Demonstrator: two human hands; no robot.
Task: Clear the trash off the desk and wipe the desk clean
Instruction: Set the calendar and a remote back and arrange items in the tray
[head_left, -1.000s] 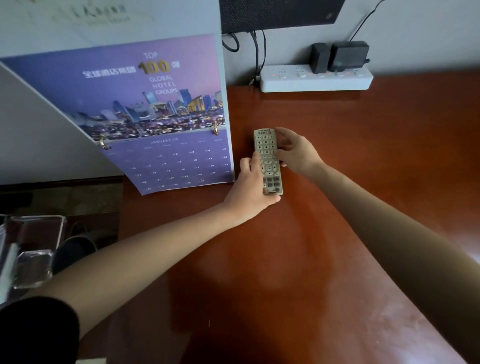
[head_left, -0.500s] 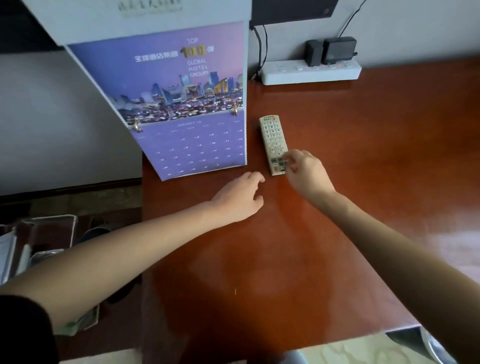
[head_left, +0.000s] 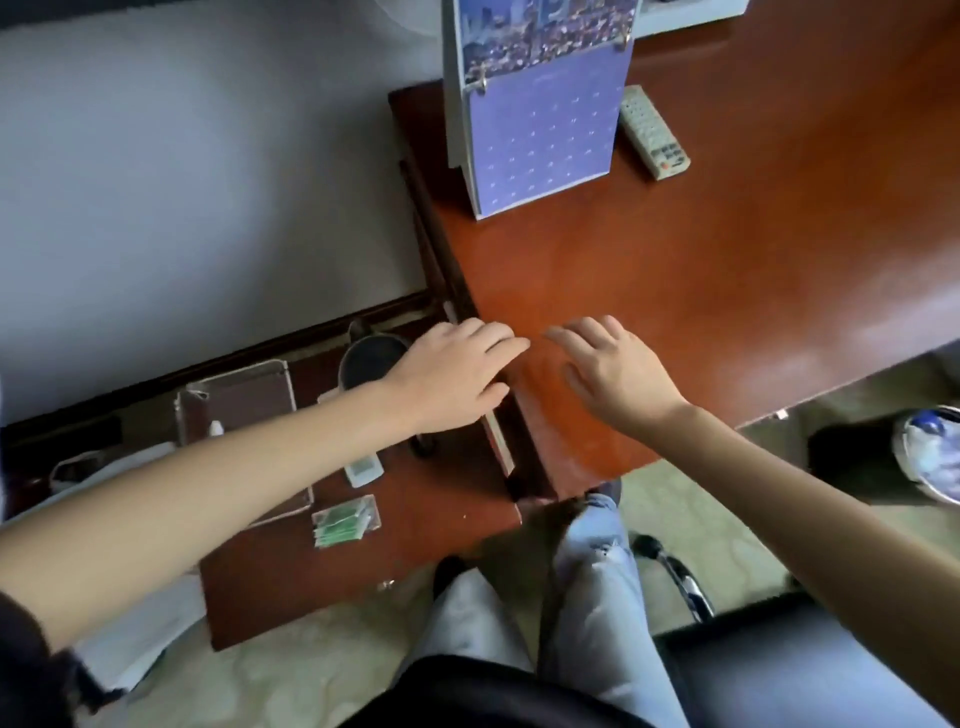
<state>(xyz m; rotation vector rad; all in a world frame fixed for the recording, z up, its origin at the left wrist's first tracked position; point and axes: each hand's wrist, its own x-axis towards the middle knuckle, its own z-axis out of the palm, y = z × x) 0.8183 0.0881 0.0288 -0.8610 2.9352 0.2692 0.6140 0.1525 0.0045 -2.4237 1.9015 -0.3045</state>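
Note:
The red-brown desk (head_left: 727, 270) fills the upper right. On it a grey remote control (head_left: 653, 132) lies beside a standing purple calendar (head_left: 540, 114). My left hand (head_left: 452, 374) hovers over the desk's left front edge, fingers relaxed and holding nothing. My right hand (head_left: 618, 374) is just right of it above the desk's front part, fingers spread and holding nothing. The fingertips of the two hands nearly meet.
A lower side table (head_left: 405, 540) at the left carries a dark kettle (head_left: 371, 358), a clear tray (head_left: 244, 395), a small white bottle (head_left: 363, 470) and green sachets (head_left: 343, 519). My legs and a dark chair (head_left: 779, 665) are below. A bin (head_left: 930, 452) sits right.
Both hands have let go of the remote and pulled back to the desk's front left corner. The view has swung down and left, showing the side table and my legs.

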